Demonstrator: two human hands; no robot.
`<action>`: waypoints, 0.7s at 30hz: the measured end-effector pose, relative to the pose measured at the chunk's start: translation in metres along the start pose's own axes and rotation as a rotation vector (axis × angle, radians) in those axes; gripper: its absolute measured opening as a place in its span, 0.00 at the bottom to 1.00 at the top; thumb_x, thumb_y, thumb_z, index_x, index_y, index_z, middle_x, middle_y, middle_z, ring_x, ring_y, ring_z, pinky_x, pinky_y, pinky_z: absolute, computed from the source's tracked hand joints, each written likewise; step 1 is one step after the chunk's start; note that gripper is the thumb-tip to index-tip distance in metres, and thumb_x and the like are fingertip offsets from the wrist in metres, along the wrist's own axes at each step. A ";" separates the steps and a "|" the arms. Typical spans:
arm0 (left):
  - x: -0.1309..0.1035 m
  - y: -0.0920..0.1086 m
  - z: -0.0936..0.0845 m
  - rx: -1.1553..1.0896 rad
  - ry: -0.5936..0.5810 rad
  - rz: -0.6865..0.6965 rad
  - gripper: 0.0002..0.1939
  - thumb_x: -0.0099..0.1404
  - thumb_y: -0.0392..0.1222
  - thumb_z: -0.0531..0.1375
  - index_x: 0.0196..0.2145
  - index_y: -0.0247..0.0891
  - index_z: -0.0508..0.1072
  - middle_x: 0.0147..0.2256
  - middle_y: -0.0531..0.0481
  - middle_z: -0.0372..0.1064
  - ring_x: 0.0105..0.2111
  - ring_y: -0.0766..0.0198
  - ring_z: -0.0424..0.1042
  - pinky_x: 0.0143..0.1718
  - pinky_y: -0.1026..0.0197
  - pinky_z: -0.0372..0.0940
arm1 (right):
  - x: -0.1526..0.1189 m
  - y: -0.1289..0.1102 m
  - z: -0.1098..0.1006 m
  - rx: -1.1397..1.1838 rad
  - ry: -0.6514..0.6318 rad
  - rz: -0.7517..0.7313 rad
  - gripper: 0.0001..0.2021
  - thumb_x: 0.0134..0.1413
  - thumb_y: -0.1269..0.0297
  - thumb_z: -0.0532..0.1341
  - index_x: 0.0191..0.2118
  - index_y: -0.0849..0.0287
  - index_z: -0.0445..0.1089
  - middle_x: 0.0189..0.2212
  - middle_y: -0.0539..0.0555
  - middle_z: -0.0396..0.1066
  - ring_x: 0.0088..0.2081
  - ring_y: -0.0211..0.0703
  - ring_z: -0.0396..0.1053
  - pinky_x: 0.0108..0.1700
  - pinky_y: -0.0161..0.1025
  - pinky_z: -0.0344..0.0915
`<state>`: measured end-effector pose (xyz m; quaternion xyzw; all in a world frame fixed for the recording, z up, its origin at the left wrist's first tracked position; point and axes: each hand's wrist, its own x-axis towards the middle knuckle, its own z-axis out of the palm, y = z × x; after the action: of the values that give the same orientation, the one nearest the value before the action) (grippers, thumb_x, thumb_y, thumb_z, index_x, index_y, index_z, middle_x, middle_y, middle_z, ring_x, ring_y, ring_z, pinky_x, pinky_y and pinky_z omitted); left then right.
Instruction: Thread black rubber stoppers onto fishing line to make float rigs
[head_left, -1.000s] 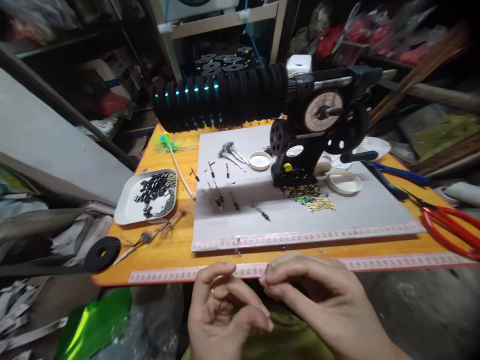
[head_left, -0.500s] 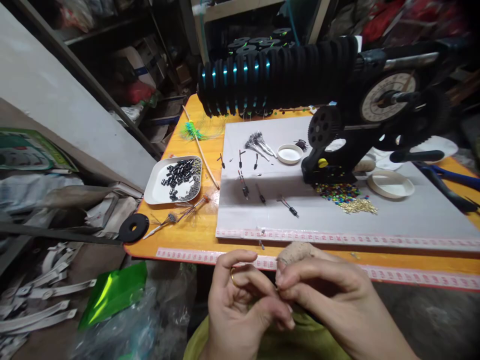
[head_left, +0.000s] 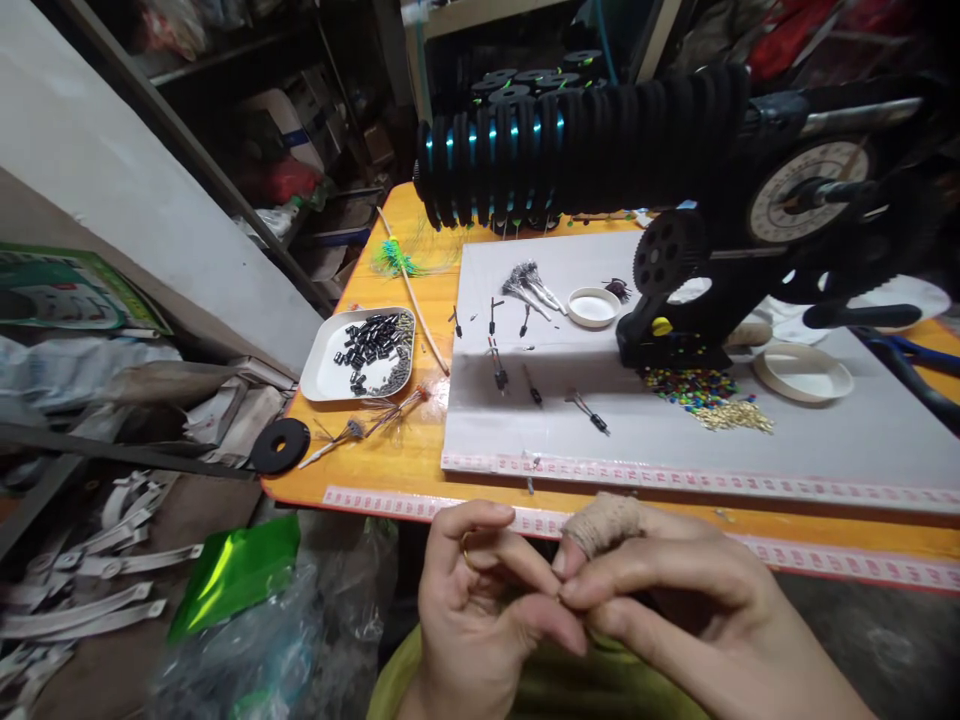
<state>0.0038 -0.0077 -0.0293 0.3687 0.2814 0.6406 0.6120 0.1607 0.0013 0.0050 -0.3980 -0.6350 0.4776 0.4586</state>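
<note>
My left hand (head_left: 487,590), a gold ring on one finger, is held in front of the table's near edge with its fingers curled. Its fingertips meet those of my right hand (head_left: 667,590), which is pinched closed and has a beige wrap (head_left: 611,525) round one finger. Whatever lies between the fingertips is too small to name. Just beyond the hands, a small grey piece on thin line (head_left: 531,485) hangs at the edge of the white board (head_left: 675,460). Several small black pieces with wire ends (head_left: 596,420) rest on that board.
A black machine with a row of spools (head_left: 570,155) stands over the board. At left are a white tray of black cylinders (head_left: 322,365) and a black disc (head_left: 281,446). Coloured beads (head_left: 690,388) lie by gold pieces (head_left: 739,418). A tape measure (head_left: 360,500) lines the table edge.
The view has shifted slightly, so the table's things sit a little further right. Both hands stay together at the fingertips, and the right thumb has moved slightly away from its fingers.
</note>
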 end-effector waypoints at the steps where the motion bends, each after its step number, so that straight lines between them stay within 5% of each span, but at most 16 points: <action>1: 0.002 0.000 -0.002 0.013 -0.037 0.043 0.27 0.55 0.31 0.72 0.49 0.50 0.72 0.27 0.58 0.80 0.23 0.72 0.77 0.29 0.72 0.73 | 0.001 -0.001 -0.001 -0.017 -0.013 -0.002 0.12 0.56 0.75 0.64 0.38 0.49 0.79 0.36 0.52 0.78 0.39 0.40 0.77 0.41 0.31 0.75; 5: 0.007 0.002 -0.011 0.145 -0.116 0.137 0.27 0.56 0.30 0.71 0.49 0.50 0.71 0.29 0.58 0.80 0.27 0.70 0.78 0.34 0.69 0.74 | 0.007 -0.008 -0.006 -0.149 -0.033 0.021 0.09 0.58 0.71 0.64 0.41 0.49 0.76 0.39 0.51 0.76 0.43 0.40 0.75 0.44 0.31 0.73; 13: 0.008 0.004 -0.030 0.489 -0.269 0.315 0.27 0.58 0.35 0.71 0.52 0.44 0.66 0.31 0.54 0.79 0.28 0.67 0.78 0.37 0.65 0.74 | 0.012 -0.013 -0.009 -0.258 -0.282 -0.014 0.09 0.63 0.75 0.57 0.38 0.54 0.72 0.38 0.51 0.71 0.40 0.36 0.72 0.43 0.29 0.68; 17: 0.018 0.019 -0.027 0.771 -0.352 0.445 0.09 0.63 0.32 0.65 0.42 0.36 0.75 0.31 0.48 0.77 0.30 0.65 0.77 0.33 0.67 0.73 | 0.000 -0.002 -0.006 -0.289 -0.185 -0.115 0.12 0.60 0.79 0.56 0.41 0.54 0.70 0.37 0.53 0.67 0.39 0.38 0.70 0.40 0.31 0.68; 21: 0.030 0.028 -0.028 0.864 -0.399 0.481 0.05 0.64 0.30 0.64 0.39 0.34 0.76 0.35 0.46 0.75 0.36 0.65 0.78 0.39 0.66 0.74 | -0.003 0.001 -0.005 -0.193 -0.117 -0.066 0.10 0.62 0.75 0.58 0.39 0.50 0.69 0.39 0.51 0.66 0.43 0.39 0.69 0.46 0.32 0.68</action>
<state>-0.0344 0.0217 -0.0189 0.7559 0.3051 0.5060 0.2819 0.1667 -0.0003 0.0037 -0.3906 -0.7165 0.4213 0.3957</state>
